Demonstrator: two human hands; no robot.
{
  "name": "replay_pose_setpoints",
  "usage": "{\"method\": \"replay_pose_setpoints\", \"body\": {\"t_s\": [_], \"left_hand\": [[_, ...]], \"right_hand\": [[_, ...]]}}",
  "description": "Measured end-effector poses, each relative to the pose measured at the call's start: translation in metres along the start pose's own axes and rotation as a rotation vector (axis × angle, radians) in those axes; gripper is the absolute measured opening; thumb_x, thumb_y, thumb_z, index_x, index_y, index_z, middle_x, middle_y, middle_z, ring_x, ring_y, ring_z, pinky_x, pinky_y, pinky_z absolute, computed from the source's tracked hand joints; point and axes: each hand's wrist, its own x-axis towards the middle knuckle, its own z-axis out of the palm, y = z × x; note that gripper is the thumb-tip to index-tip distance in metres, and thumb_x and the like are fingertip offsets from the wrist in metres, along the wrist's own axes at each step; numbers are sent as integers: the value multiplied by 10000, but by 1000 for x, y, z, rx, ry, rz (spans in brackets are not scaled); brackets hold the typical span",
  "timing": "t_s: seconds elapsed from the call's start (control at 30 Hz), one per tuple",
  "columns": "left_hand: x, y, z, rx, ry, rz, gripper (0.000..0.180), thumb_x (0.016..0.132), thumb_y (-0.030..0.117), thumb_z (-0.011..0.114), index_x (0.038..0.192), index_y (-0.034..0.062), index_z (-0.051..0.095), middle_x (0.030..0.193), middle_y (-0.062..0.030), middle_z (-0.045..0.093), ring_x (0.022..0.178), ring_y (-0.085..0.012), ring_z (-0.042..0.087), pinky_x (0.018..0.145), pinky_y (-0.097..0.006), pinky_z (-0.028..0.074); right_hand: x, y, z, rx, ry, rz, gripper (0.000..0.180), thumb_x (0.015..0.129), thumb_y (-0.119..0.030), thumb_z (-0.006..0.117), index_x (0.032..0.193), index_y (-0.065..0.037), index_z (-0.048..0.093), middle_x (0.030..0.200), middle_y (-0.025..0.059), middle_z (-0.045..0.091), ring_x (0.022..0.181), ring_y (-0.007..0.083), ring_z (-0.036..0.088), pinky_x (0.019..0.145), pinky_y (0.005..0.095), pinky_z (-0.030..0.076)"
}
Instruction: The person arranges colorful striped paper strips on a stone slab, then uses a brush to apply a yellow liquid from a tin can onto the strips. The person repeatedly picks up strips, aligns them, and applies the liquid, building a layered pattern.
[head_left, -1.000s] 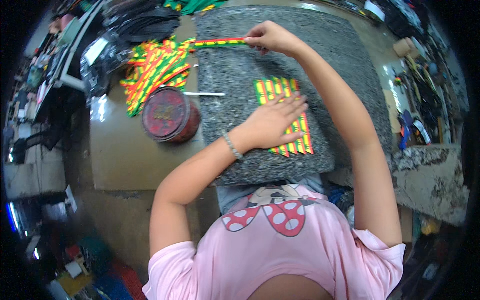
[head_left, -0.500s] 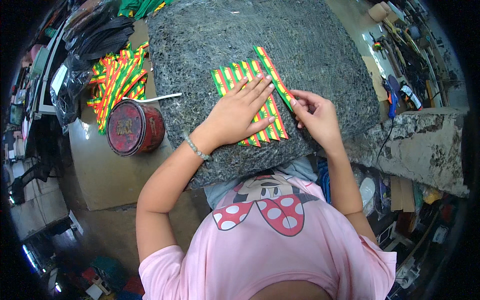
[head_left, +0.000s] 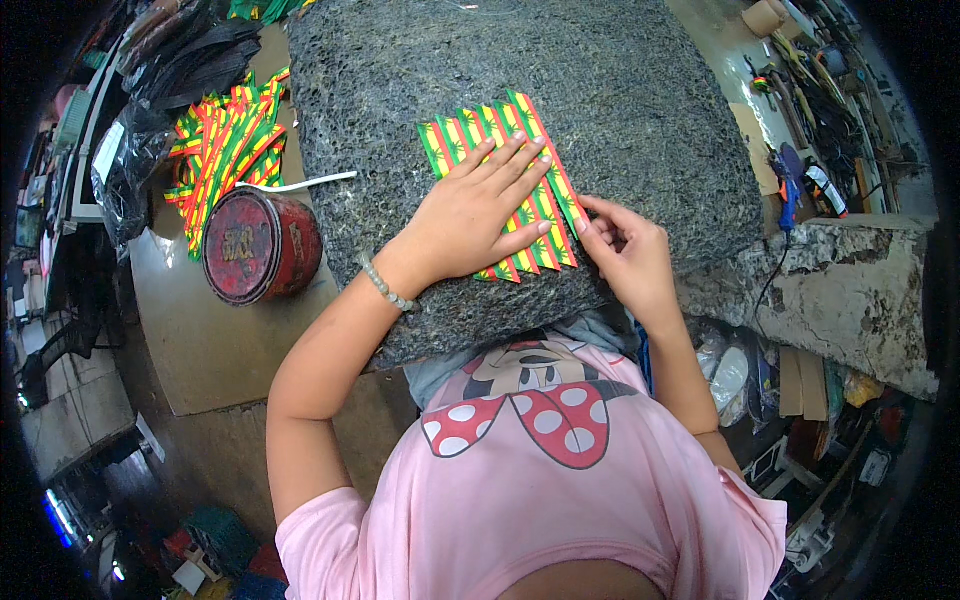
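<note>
Several striped ribbon strips (head_left: 447,148) in green, yellow and red with dark leaf prints lie side by side on a rough dark foam block (head_left: 420,60). My left hand (head_left: 478,212) rests flat across them, its fingers spread and pointing away from me. At the right edge of the row, my right hand (head_left: 630,245) pinches the lower part of one ribbon strip (head_left: 548,150) between thumb and fingers. That strip lies against its neighbour along most of its length. My left palm hides the middle of the row.
Left of the block stands a round red tin (head_left: 262,245) with a white stick (head_left: 300,182) across its far side. Behind it is a heap of loose ribbon strips (head_left: 230,145). A blue glue gun (head_left: 788,200) lies at the right, its cord hanging over a stone ledge (head_left: 850,290).
The strip in my right hand has moved left and now meets the row, closing the gap. My left hand stays spread on the strips.
</note>
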Motion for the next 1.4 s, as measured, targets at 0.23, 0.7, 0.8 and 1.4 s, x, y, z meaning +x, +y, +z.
{"method": "replay_pose_setpoints", "body": {"t_s": [0.23,0.7,0.8,1.4], "left_hand": [[1,0,2,18,96,29,694,981,483,547,1447,-25,465,1508,-194,474,1438,-346,399,1189,-491,304],[-2,-4,20,-41,167,25,737,976,528,509,1454,-32,462,1525,-199,450,1458,-328,375,1223,-475,245],[-1,-3,21,-104,190,23,742,940,514,537,1414,-55,504,1448,-206,527,1415,-330,431,1212,-479,270],[1,-4,16,-66,138,8,737,948,522,528,1420,-44,501,1480,-192,507,1433,-326,410,1219,-457,257]], "right_hand": [[-9,5,-2,-128,8,-101,307,924,-105,708,1207,14,702,771,20,634,661,69,547,604,236,457],[64,-70,-9,-651,56,-452,206,925,-151,693,1085,-23,708,922,180,665,773,296,679,676,380,531],[135,-98,59,-394,-211,-847,196,932,-136,664,1079,-12,700,953,169,657,840,361,669,742,429,540],[244,-162,171,-367,-577,-952,308,839,-254,788,1046,-29,747,950,166,747,863,304,722,780,387,556]]}}
